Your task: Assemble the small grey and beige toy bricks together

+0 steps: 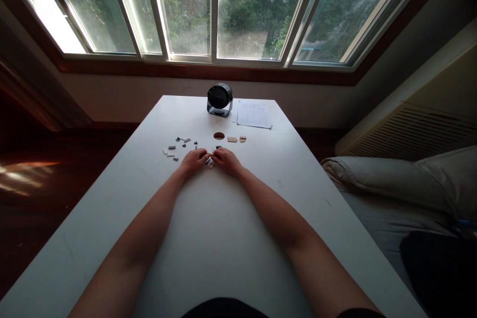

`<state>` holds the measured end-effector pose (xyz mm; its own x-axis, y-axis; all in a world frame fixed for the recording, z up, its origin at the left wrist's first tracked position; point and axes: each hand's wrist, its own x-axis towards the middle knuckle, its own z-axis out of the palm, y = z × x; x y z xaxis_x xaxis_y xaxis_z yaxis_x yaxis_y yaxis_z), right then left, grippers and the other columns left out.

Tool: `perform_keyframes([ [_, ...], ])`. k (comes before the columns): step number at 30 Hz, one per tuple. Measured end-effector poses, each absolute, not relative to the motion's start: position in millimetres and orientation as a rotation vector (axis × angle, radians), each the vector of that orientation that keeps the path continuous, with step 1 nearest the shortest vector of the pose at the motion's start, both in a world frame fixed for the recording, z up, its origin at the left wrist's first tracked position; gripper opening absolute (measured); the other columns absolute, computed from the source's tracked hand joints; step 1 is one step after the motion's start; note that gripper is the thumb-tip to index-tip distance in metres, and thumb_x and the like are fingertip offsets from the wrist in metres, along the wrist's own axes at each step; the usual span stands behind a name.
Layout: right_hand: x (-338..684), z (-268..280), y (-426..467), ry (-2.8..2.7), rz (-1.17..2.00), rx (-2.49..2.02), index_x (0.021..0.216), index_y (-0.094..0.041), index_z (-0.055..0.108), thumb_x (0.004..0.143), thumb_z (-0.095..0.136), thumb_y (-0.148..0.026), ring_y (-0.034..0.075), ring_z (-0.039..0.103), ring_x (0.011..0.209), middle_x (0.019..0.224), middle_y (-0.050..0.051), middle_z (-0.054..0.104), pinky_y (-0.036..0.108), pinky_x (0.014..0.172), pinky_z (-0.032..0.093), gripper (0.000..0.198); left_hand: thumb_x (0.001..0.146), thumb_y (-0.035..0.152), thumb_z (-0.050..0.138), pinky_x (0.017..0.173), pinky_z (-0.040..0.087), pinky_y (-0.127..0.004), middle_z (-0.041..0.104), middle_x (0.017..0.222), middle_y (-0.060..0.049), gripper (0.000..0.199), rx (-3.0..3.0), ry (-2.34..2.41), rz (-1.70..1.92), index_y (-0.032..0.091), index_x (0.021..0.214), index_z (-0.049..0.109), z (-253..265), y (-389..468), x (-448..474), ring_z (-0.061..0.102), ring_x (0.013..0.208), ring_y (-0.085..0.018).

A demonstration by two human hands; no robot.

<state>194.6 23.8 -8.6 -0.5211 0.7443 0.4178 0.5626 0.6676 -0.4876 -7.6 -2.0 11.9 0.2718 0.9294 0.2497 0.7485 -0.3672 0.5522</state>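
Observation:
My left hand [194, 160] and my right hand [225, 160] come together over the middle of the white table [231, 218]. The fingertips of both are pinched close to each other, and whatever sits between them is too small and hidden to name. Just below the fingertips lie a few small white and tan pieces [211, 165]. A dark round item [218, 148] shows partly behind my right fingers. Left of my left hand are scattered small grey and black pieces, among them a grey bar [172, 147].
Beyond my hands are a round hole [219, 135] in the tabletop, rows of small tan pieces [232, 139] and a shorter tan group [243, 138]. A black round fan-like device [219, 99] stands at the far edge beside a printed sheet [254, 114]. Windows rise behind.

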Motion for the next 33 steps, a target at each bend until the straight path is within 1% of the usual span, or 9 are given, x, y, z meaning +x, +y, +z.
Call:
perform_keyframes([
  [19,193.4,-10.1,25.1,-2.275,0.393,-1.009,0.081,-0.02,0.06,0.094,0.056,-0.033,0.015,0.049,0.079,0.084,0.002,0.055,0.025,0.071,0.034,0.019,0.091,0.044,0.047,0.064,0.035,-0.028,0.063,0.071,-0.002,0.033,2.23,1.564,0.778,0.019,0.075,0.061,8.0,0.3,-8.8,0.052,0.067,-0.015],
  [28,194.1,-10.0,25.2,-2.269,0.42,-1.014,0.083,-0.021,0.062,0.094,0.056,-0.034,0.015,0.049,0.08,0.085,0.002,0.056,0.026,0.072,0.035,0.018,0.091,0.045,0.047,0.065,0.037,-0.028,0.066,0.076,-0.003,0.033,2.214,1.534,0.772,0.02,0.079,0.064,13.2,-2.0,-9.3,0.054,0.071,-0.017],
  [33,192.9,-9.7,25.9,-2.28,0.424,-1.02,0.084,-0.02,0.063,0.094,0.056,-0.033,0.016,0.05,0.082,0.086,0.003,0.057,0.027,0.073,0.035,0.018,0.092,0.045,0.046,0.064,0.036,-0.028,0.066,0.075,-0.003,0.033,2.214,1.547,0.77,0.02,0.08,0.064,12.6,-2.1,-9.0,0.053,0.07,-0.017],
])
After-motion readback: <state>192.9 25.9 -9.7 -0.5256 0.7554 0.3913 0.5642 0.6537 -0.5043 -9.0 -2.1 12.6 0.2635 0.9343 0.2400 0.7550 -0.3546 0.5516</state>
